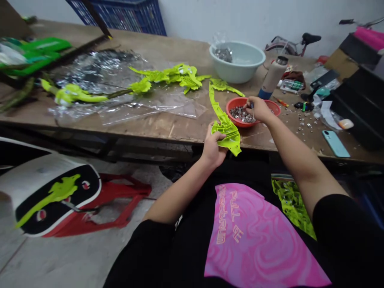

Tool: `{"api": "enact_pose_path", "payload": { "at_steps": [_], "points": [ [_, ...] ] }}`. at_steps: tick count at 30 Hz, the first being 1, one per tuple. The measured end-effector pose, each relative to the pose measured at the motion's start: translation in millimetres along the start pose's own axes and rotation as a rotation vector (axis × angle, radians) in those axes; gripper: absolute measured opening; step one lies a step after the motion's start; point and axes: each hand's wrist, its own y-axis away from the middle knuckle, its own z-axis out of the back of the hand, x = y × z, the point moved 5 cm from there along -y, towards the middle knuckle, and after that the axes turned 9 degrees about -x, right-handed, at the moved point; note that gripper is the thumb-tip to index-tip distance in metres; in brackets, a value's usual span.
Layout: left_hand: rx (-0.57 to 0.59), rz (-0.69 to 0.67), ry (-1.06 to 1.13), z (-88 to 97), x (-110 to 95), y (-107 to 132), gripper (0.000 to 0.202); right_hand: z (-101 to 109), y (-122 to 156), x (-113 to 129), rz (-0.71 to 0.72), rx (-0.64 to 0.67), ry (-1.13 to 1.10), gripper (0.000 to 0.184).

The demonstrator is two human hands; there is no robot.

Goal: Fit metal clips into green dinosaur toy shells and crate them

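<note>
Left hand [212, 149] fingers clamped on lime panel [225, 129], held just off table edge. Right hand [258, 109] fingers pinched together on probable small screwdriver [253, 112], hard to tell, above red bowl [237, 99] of screws [239, 115].

Table [156, 130]: pale blue-green plastic basin [249, 68] at rear centre; insulated bottle [273, 76] to its right; teal smartphone [336, 144] near right edge. Floor [60, 256]: white-and-black plastic panel [51, 196] resting against red plastic part [120, 196].
</note>
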Motion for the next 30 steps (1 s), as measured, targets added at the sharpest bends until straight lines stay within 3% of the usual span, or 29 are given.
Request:
{"api": "enact_pose_path", "payload": {
  "at_steps": [3, 6, 9, 12, 17, 30],
  "points": [
    [-0.024, -0.071, -0.009, 3.4, 3, -7, 0.053, 3, 22, 22, -0.003, -0.103, -0.317, 0.041],
    [-0.014, -0.164, -0.015, 2.6, 4, -13, 0.05, 0, 68, 58, 0.014, -0.142, -0.704, 0.047],
    [0.046, -0.239, -0.003, -2.5, 3, -13, 0.052, -7, 115, 93, 0.014, -0.146, -0.813, 0.05],
    [0.134, -0.306, -0.004, -9.3, 0, -8, 0.058, -9, 140, 116, 0.056, -0.206, -0.796, 0.049],
    [0.228, -0.35, -0.016, -17.0, -4, 1, 0.058, -9, 144, 123, 0.11, -0.299, -0.689, 0.046],
    [0.257, -0.366, -0.055, -20.1, -4, 3, 0.058, -3, 152, 133, 0.137, -0.324, -0.661, 0.042]
  ]
}}
